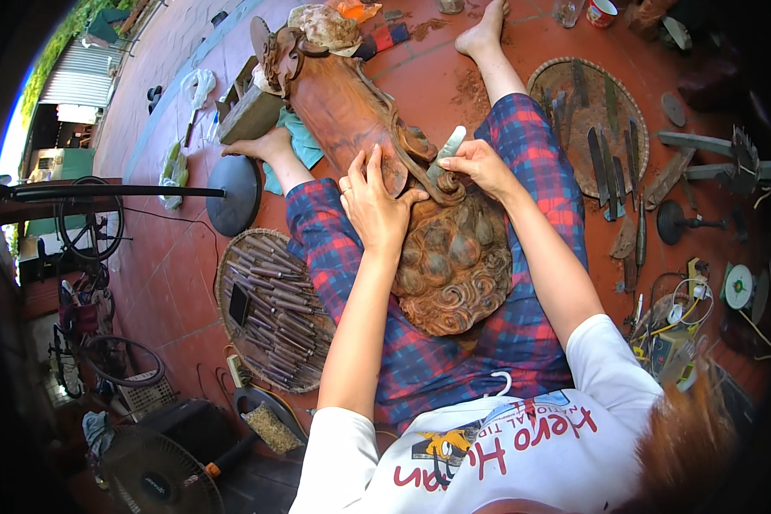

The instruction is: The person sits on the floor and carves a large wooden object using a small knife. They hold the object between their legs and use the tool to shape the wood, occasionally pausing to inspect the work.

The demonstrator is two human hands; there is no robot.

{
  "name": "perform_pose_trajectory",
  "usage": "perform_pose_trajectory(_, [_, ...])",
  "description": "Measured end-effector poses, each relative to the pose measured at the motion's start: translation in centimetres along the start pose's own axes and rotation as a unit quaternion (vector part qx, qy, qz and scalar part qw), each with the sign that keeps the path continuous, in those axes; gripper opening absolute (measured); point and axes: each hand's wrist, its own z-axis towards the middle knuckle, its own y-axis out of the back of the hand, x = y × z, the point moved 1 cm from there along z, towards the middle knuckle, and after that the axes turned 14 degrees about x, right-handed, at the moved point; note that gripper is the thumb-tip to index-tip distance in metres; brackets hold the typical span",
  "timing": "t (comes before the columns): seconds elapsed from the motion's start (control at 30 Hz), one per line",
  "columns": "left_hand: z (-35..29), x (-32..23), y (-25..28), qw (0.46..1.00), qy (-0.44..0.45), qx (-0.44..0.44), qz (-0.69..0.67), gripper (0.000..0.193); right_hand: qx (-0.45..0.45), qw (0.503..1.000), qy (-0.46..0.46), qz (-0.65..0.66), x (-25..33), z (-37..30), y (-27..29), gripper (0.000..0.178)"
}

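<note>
The person sat on the tiled floor (171,257) with a large carved wooden figure (403,171) lying across the lap, mid-frame. The left hand (373,201) lay flat and spread on the carving, gripping nothing. The right hand (480,163) was closed round a pale flat tool (447,147), its end at the curled ridge. I judged a slip there could gouge the curls or nick the bracing fingers close beside it.

Brown wood carving (437,248) across lap, pale tool (446,147) on it.
</note>
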Motion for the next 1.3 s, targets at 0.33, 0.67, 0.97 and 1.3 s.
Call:
perform_pose_trajectory(0.33, [-0.2,-0.4,0.5,1.0,0.008,0.025,-0.016,0.096,0.019,0.993,-0.077,0.09,1.7,-0.1,-0.1,0.019])
perform_pose_trajectory(0.67, [-0.2,-1.1,0.8,0.998,0.028,0.049,-0.019,0.097,0.028,0.979,-0.119,0.161,-1.0,0.6,1.5,0.013])
perform_pose_trajectory(0.97, [0.0,-0.9,0.5,0.998,0.03,0.049,-0.004,0.102,0.05,0.977,-0.117,0.171,-1.4,0.7,2.2,0.012])
perform_pose_trajectory(1.3, [-0.2,-0.1,0.8,0.999,0.001,0.029,-0.04,0.084,-0.028,0.983,-0.119,0.14,-0.2,0.5,1.3,0.013])
